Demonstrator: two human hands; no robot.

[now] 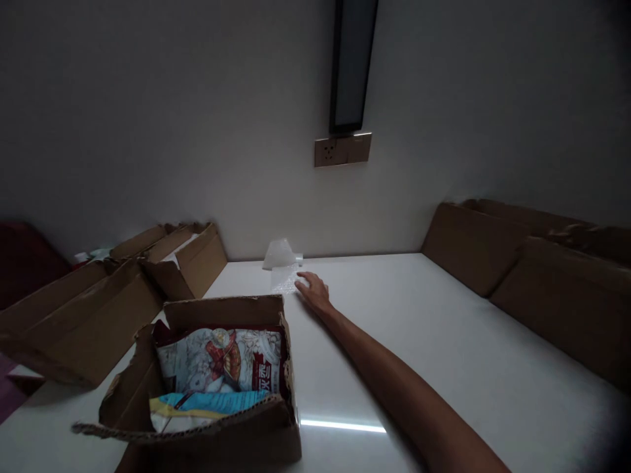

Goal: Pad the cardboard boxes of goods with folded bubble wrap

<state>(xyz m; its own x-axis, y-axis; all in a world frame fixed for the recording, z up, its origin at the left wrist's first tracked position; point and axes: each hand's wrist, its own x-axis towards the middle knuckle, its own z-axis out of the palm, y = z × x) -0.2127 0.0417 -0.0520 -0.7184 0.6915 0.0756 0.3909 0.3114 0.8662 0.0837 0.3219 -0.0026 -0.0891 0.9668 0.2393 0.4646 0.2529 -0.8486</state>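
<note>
My right hand (314, 292) reaches across the white table to its far side, with the fingers stretched out and apart. Its fingertips are at the right edge of a flat piece of clear bubble wrap (283, 280); whether they press on it I cannot tell. Just behind stands a whitish translucent piece (279, 255) of wrapping. My left hand is out of view. Nearest to me, left of my right forearm, is an open cardboard box (224, 305) with torn edges. Inside it lie a printed food packet (221, 361) with a dark red border and a blue and yellow packet (211, 402).
More open cardboard boxes stand at the left (118, 309) and along the right side (566, 295). The white table (444, 355) meets a grey wall, which carries a socket plate (342, 150) below a dark-framed panel (353, 66). Something purple (14, 387) shows at the lower left.
</note>
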